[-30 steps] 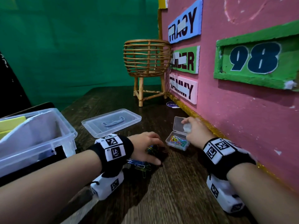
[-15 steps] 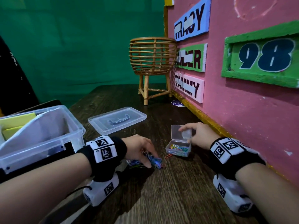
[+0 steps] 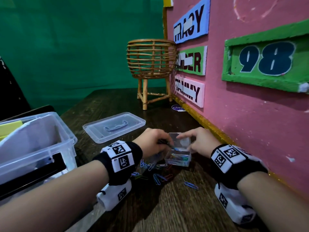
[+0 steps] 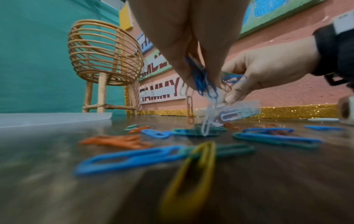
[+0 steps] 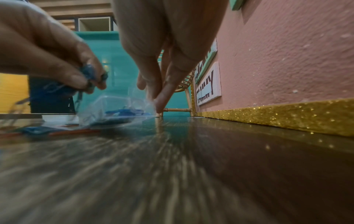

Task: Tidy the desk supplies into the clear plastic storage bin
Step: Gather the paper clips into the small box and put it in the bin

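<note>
Coloured plastic-coated paper clips are scattered on the dark wooden desk, right beside the small clear plastic clip case that's already partly filled. Left hand is pinching a tangled bunch of blue clips just over the case, while the right hand steadies the case, fingertips pressed on its hinged lid and edge. Clips look light and slippery and they snag together — I'd pinch small bunches, not singles. The case is light too and probably slides easily — grip its side walls. Big clear plastic storage bin sits open off to the left, its flat clear lid lying between it and the case.
</note>
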{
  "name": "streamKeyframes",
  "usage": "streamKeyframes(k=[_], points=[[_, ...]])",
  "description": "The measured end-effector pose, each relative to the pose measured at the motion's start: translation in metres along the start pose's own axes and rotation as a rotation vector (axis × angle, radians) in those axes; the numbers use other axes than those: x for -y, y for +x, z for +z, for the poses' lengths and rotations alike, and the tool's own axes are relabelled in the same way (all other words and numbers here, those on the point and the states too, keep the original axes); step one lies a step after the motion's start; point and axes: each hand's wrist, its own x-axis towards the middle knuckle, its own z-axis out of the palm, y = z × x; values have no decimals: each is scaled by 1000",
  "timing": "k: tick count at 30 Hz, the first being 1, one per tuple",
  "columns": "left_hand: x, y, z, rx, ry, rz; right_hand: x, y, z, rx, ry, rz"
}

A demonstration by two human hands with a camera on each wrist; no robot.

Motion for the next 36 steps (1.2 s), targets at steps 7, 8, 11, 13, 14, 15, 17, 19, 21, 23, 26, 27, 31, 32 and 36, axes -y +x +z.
streamKeyframes(k=[7,8,11,13,14,15,17,19,21,23,26,27,31,32,36], points=[[-7,15,11,118,-43,76,3,-5,-3,16,-42,-47],[-8,15,11,111,-43,54,3,-5,-3,13,-39,-44],[-8,15,8,47,86,-92,2,-5,-3,-7,-42,-43],[-8,16,8,65,148,-197,3,-5,-3,-3,-57,-43],[-8,16,8,95,148,-250,3,-5,-3,-8,-55,-43],[-8,16,8,126,137,-298,3,-5,-3,-23,-48,-43],[-8,15,8,195,119,-347,3,-5,-3,-48,-42,-39],[-9,14,8,256,80,-334,3,-5,-3,-34,-58,-33],[-11,12,8,278,7,-311,4,-6,-4,-14,-73,-27],[-12,12,6,286,5,-292,4,-6,-4,-22,-78,-26],[-11,12,4,272,62,-257,4,-7,-4,-65,-76,-34],[-11,12,3,238,61,-244,4,-8,-4,-72,-81,-39],[-10,14,4,-4,48,-170,7,-9,-4,-72,-93,-53],[-11,15,4,-67,25,-143,7,-10,-4,-72,-99,-58],[-15,19,8,-192,-95,-41,10,-11,-5,-45,-113,-66]])
